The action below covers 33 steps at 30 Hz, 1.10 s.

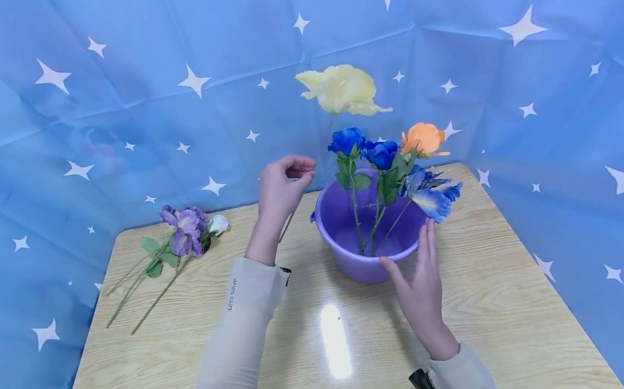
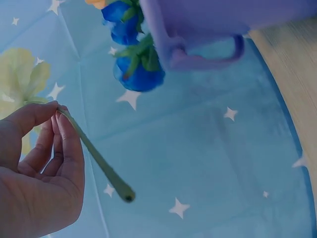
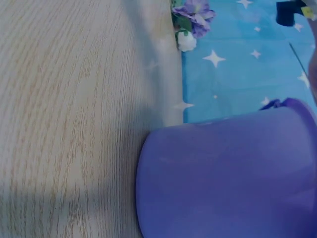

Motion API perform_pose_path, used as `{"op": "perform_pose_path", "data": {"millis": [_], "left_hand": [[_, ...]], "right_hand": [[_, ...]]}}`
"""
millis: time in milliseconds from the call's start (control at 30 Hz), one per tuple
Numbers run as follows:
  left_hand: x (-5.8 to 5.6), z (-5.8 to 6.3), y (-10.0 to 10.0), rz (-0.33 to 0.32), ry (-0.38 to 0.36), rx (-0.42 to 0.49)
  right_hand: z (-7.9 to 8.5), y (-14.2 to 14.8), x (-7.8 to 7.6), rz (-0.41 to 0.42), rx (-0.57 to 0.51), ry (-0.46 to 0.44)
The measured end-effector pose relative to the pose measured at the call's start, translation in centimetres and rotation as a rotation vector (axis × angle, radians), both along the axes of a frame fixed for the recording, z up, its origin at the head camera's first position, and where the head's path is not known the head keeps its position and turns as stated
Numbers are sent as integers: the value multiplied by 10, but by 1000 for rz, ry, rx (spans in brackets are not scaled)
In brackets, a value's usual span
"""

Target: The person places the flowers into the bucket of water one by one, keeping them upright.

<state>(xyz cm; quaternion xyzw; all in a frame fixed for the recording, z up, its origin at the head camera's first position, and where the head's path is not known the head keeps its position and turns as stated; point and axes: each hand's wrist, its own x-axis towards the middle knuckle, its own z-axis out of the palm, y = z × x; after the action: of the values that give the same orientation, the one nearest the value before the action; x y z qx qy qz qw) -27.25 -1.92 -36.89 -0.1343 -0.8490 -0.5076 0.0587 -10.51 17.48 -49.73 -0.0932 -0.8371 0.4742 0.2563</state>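
Note:
My left hand pinches the green stem of a yellow flower between thumb and fingertips. The bloom is raised above and behind the purple bucket, and the stem's lower end points down beside the bucket's left side. My right hand rests against the bucket's front right rim, thumb and straight fingers spread. Inside the bucket stand two blue roses, an orange flower and a blue iris-like flower leaning over the right rim. In the right wrist view the right hand is hidden.
On the table's left lie purple flowers and a white flower, their stems toward the front left. The wooden table meets a blue star-patterned cloth at the back and sides. A bucket handle hangs at its side.

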Motion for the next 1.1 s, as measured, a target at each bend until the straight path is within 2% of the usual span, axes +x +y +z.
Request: {"op": "perform_pose_path", "data": {"millis": [200, 633, 867, 1100], "left_hand": [[0, 6, 19, -45, -8, 42], [-2, 7, 44, -79, 40, 132], [-1, -1, 54, -101, 66, 162], [3, -22, 60, -94, 30, 109]], "right_hand": [[0, 0, 0, -1, -8, 1], [-1, 0, 0, 0, -10, 5], [0, 0, 0, -1, 0, 7], [0, 0, 0, -3, 9, 1]]}}
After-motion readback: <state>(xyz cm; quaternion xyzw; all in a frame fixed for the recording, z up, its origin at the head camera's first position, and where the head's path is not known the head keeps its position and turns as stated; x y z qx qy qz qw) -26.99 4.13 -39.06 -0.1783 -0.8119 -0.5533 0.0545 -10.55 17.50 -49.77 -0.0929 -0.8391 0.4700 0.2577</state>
